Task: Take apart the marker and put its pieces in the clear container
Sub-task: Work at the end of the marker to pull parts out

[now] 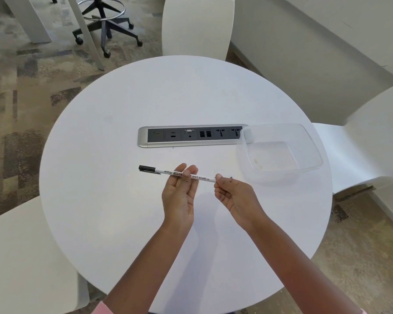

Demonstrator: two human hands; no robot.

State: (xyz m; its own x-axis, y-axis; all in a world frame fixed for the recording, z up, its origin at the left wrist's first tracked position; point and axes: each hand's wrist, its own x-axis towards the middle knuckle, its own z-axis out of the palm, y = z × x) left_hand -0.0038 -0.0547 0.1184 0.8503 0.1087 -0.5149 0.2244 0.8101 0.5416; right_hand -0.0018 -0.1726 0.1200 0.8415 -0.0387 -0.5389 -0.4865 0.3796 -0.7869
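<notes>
Here: marker (168, 172) held level above the round white table (123, 223), a hand at each part, black cap (146, 168) on at the left end.

Surroundings: socket strip (191, 134) set into the table's middle; clear container (313, 143) on the table at the right, its near-left corner overlapping the strip's right end. White chairs at far side (197, 26), right (372, 132) and near left (21, 257); wheeled stool base (107, 23) on the carpet beyond. Nothing lies between hands and container. Left hand (179, 196): palm up, fingers nearly straight, thumb pinching mid-barrel against the fingertips. Right hand (233, 196): fingers curled, thumb and fingertips pinching the barrel's uncapped right end. Marker runs left to right across both, capped end jutting past the left hand; container sits just beyond the right hand, apart from it.
</notes>
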